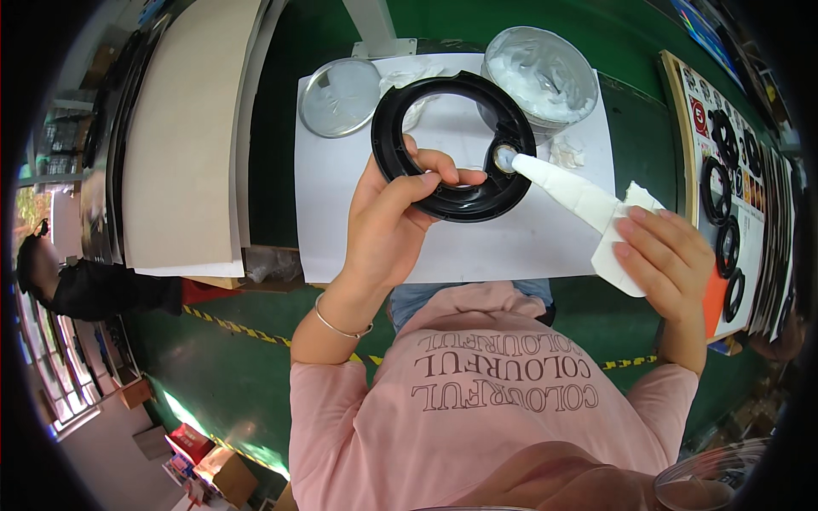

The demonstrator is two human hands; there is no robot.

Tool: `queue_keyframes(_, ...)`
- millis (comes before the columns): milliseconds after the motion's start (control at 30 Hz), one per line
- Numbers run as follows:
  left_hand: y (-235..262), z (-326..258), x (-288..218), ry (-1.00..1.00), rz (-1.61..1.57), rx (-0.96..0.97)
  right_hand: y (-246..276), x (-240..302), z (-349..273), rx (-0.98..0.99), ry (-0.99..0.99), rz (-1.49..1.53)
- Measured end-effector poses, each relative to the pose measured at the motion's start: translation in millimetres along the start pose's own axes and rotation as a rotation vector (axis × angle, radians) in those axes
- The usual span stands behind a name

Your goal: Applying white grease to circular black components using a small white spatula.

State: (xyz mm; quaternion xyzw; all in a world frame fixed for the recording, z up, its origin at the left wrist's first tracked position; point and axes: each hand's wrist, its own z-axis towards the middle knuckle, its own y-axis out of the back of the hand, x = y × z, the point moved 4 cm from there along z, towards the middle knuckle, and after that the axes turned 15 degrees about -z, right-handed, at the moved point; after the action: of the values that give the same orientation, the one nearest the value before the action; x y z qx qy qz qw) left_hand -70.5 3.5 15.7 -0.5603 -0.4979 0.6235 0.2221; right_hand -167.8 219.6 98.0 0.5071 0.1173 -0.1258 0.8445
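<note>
Her left hand (388, 217) curls its fingers (434, 170) over the near rim of one black plastic ring (452, 145), holding it tilted above the white paper sheet (545, 230). Her right hand (669, 255) wraps closed around one white squeeze tube (571, 192), whose tip touches the ring's small round socket. Behind stand one open tub of white grease (541, 72) and one metal lid (341, 98).

Green bench (635, 111) carries white sheet (545, 238), tub (540, 75), lid (341, 97)
</note>
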Motion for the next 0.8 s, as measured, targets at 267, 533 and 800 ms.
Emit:
queue_keyframes(267,-1,-1,1,0.006,0.015,0.021,2,-12,2,-0.048,-0.129,0.138)
queue_keyframes(533,-1,-1,1,-0.016,0.052,0.026,-5,-5,2,0.016,-0.061,0.124)
queue_keyframes(800,0,-2,3,-0.048,0.122,0.049,-8,-26,-14,-0.097,-0.408,0.432)
